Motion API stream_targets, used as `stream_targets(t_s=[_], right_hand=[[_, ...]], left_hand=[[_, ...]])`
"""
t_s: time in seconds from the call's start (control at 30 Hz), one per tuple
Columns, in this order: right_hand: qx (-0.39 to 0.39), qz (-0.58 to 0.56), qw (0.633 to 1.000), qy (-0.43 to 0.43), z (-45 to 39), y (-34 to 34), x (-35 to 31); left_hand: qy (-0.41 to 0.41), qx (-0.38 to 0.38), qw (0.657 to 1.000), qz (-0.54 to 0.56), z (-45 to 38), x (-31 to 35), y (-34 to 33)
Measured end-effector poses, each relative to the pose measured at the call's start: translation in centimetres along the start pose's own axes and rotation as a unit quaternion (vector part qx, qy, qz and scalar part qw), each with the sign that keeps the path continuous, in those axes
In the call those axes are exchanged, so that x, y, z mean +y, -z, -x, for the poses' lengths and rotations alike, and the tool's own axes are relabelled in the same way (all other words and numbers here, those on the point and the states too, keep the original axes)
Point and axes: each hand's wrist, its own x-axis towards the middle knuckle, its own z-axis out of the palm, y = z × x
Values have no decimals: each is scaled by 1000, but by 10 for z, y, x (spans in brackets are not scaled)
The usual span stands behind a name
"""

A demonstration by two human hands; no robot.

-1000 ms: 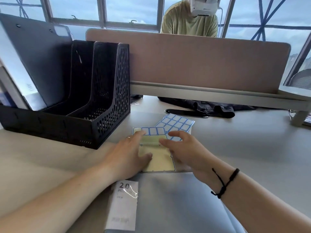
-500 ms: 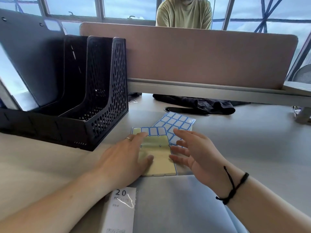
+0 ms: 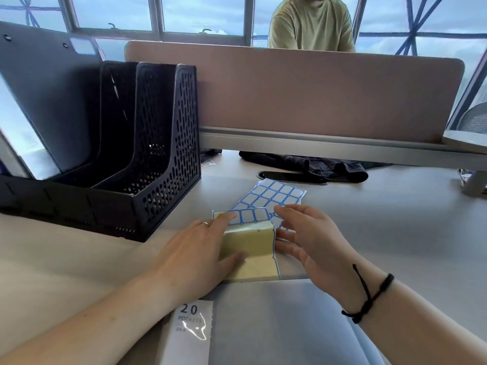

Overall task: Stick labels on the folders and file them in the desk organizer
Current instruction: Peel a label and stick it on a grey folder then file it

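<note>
**Blue-bordered labels under both hands at the desk**

Blue-edged label sheets lie on the pale surface [image 3: 395, 219] in front of a person working bare-handed. The left hand [image 3: 192, 256] presses flat, fingers straight, on the nearer label sheet [image 3: 253, 248], most of whose labels are gone, leaving yellowish backing below a remaining top row of blue-framed labels. The right hand [image 3: 313, 241] hovers open at that sheet's right edge, fingers spread and relaxed; whether the fingertips touch the paper cannot be told. A black cord bracelet [image 3: 369, 296] circles the right wrist. A second, fuller label sheet [image 3: 274, 193] lies angled just behind, partly beneath the first.

Nearest the camera, a translucent grey pocket folder [image 3: 276, 325] lies flat, its spine insert marked "20 POCKETS", touching the near edge of the peeled sheet. To the left stands a black mesh desk organizer [image 3: 168, 159]; a dark folder [image 3: 52, 101] leans in its far-left slot. A tan divider panel [image 3: 316, 96] backs the desk, with dark cloth [image 3: 316, 165] bunched beneath it and a person in an olive shirt [image 3: 311, 25] beyond.
</note>
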Motion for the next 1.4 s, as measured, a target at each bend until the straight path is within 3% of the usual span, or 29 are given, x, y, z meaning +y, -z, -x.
stream_targets(t_s=[0.43, 0.67, 0.73, 0.8, 0.93, 1.03, 1.1, 1.17, 1.3, 1.4], right_hand=[[-20, 19, 999, -19, -1, 4, 9], [-13, 69, 994, 84, -2, 5, -5], [-21, 93, 988, 126, 0, 5, -16], [-26, 96, 980, 174, 5, 6, -32], [-42, 80, 959, 267, 15, 12, -61], [-101, 86, 963, 236, 19, 17, -67], [-132, 142, 964, 185, 17, 20, -63], [-130, 231, 950, 165, 12, 23, -56], [-113, 370, 902, 191, 6, 24, -46], [-104, 416, 869, 249, 2, 24, -42]], left_hand=[[-50, 53, 997, 33, 6, 3, 10], [-31, 69, 973, 218, 2, 5, 23], [-13, 113, 952, 283, -3, 4, 31], [46, 146, 908, 389, -7, 5, 43], [127, 70, 806, 574, -13, 8, 56], [133, 40, 744, 654, -10, 16, 56], [153, 40, 722, 674, -7, 19, 57], [166, 33, 727, 665, -5, 16, 58], [162, -1, 802, 575, 2, 13, 53], [151, -31, 825, 543, 6, 20, 49]])
